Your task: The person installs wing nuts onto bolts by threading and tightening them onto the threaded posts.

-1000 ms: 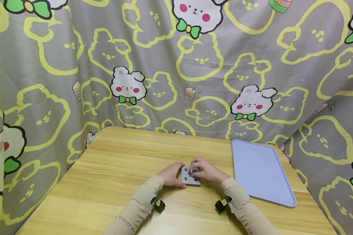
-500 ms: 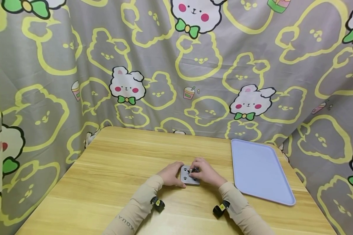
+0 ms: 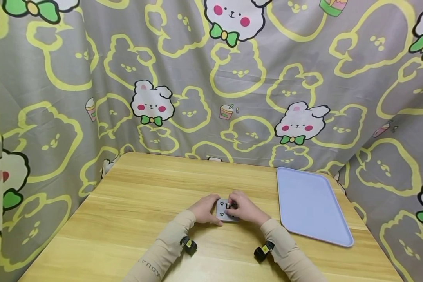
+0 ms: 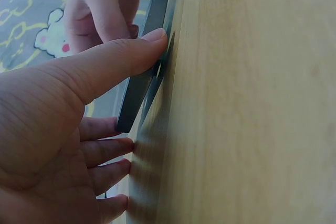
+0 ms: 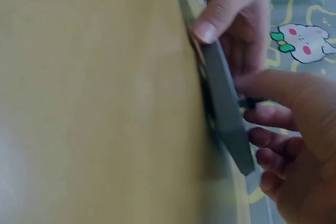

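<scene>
A grey metal plate (image 3: 220, 214) with several round holes lies on the wooden table. My left hand (image 3: 205, 209) grips it from the left, its thumb on the near edge, as the left wrist view shows along the plate's side (image 4: 137, 95). Over the plate's middle, the fingertips of my right hand (image 3: 247, 207) pinch a small screw. In the right wrist view the dark threaded shank of the screw (image 5: 250, 102) stands out from the plate's top face. Its head is mostly hidden by the fingers. A narrow dark gap shows under the plate's edge.
A pale blue tray (image 3: 313, 205) lies to the right of my right arm, near the table's right edge. Behind and at both sides of the wooden table (image 3: 144, 188) hangs a grey patterned curtain (image 3: 197, 78). Each wrist carries a small black camera (image 3: 189, 245).
The fingers of my right hand have turned slightly about the screw, and the right wrist has shifted a little to the left. My left hand stays on the plate.
</scene>
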Tool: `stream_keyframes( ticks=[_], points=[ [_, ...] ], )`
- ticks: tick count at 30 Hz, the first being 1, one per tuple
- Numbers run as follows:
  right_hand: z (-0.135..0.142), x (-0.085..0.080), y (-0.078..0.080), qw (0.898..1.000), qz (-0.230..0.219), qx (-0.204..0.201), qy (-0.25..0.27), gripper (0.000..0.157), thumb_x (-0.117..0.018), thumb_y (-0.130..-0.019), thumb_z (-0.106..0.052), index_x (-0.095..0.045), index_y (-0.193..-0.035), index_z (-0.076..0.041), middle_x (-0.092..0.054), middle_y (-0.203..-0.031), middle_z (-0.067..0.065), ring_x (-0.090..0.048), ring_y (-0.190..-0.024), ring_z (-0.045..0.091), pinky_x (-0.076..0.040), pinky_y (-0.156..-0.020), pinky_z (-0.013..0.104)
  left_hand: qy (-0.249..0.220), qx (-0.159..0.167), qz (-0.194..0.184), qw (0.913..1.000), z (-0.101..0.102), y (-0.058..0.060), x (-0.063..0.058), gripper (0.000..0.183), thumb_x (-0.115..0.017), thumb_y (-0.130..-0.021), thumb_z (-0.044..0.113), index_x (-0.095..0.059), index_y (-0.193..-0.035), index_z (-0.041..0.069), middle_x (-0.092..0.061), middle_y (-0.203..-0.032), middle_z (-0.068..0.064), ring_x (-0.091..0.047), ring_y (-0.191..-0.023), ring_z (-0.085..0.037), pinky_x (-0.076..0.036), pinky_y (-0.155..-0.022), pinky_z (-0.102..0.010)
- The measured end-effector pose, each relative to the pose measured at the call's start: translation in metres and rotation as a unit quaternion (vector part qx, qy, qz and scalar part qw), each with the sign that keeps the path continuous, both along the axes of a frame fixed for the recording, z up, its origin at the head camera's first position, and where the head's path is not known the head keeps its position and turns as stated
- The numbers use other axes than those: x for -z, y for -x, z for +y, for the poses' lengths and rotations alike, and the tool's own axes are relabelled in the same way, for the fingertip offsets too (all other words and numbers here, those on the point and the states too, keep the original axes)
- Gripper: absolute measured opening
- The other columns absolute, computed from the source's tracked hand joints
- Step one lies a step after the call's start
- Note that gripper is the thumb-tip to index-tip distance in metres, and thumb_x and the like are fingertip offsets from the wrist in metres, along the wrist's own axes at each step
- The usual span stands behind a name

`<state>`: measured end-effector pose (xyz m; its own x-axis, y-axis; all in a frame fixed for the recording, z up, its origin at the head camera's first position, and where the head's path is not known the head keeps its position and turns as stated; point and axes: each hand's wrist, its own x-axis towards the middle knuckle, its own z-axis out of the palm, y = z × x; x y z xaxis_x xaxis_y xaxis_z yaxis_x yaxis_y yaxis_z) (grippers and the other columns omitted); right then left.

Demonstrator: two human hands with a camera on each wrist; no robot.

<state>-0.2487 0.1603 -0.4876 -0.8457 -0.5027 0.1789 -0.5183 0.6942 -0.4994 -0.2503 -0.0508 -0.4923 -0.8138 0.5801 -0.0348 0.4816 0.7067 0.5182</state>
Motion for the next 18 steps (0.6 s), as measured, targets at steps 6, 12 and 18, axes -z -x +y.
stream_keyframes(
  ticks=[6,12,18],
  points=[
    [0.015,-0.013,0.000,0.997,-0.037,-0.053,0.036,0.015,-0.071,-0.087,-0.020,-0.062,-0.096,-0.012,-0.061,-0.092,0.001,-0.054,-0.089,0.015,-0.048,-0.081,0.030,-0.005,0.001,0.000,1.0000,0.000,-0.001,0.001,0.096,-0.085,-0.068,0.045,-0.040,-0.143,0.003,-0.049,-0.145,-0.012,-0.049,-0.131,-0.030,-0.040,-0.114,-0.042],
    [0.022,-0.020,0.004,0.998,-0.038,-0.050,0.030,0.018,-0.067,-0.086,-0.011,-0.062,-0.103,-0.012,-0.060,-0.095,-0.001,-0.055,-0.093,0.018,-0.050,-0.087,0.044,-0.005,-0.004,-0.002,1.0000,0.000,0.000,0.000,0.095,-0.085,-0.068,0.045,-0.042,-0.142,0.006,-0.051,-0.143,-0.009,-0.050,-0.130,-0.027,-0.040,-0.114,-0.041],
    [0.020,-0.014,0.009,0.998,-0.035,-0.048,0.013,0.022,-0.071,-0.086,-0.014,-0.064,-0.106,-0.015,-0.060,-0.096,-0.005,-0.054,-0.095,0.015,-0.050,-0.087,0.039,-0.006,0.000,-0.003,1.0000,0.000,0.000,0.000,0.094,-0.085,-0.069,0.044,-0.041,-0.142,0.005,-0.050,-0.143,-0.011,-0.050,-0.131,-0.028,-0.039,-0.114,-0.042]
  ],
)
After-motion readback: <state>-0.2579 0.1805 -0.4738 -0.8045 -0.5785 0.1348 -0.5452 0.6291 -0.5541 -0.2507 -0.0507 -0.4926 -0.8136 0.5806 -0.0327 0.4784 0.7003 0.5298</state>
